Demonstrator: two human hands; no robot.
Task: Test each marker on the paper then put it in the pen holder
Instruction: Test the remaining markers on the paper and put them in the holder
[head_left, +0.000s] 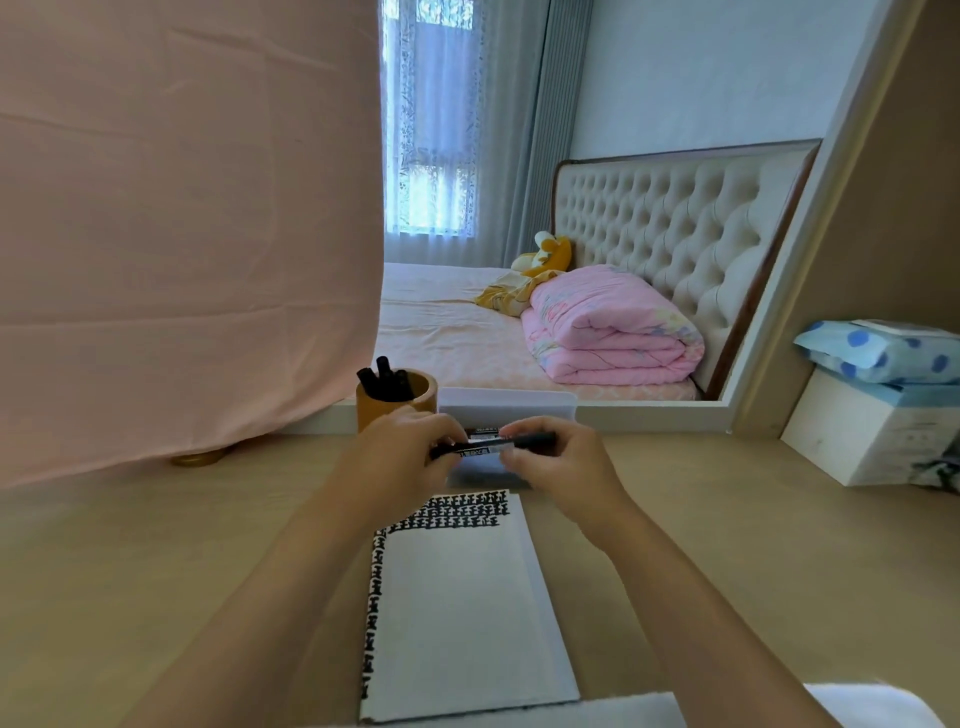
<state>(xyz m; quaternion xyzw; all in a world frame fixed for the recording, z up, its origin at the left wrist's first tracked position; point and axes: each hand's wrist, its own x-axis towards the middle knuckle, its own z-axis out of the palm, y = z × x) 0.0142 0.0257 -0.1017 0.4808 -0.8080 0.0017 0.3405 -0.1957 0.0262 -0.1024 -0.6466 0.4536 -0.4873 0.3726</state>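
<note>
A black marker (491, 445) with a white label lies level between both hands, above the far end of the paper. My left hand (402, 457) grips its left end and my right hand (550, 462) grips its right part. The white paper (457, 613) lies on the desk in front of me, with rows of black test marks across its top and down its left edge. A brown round pen holder (410, 402) stands behind my left hand with several black markers in it. A white box (506, 408) with more markers sits behind the hands, mostly hidden.
A pink cloth (182, 234) hangs at the left down to the wooden desk (156, 545). A white box (872, 436) with a blue dotted pack on top stands at the right. A bed with a pink quilt lies beyond the desk edge.
</note>
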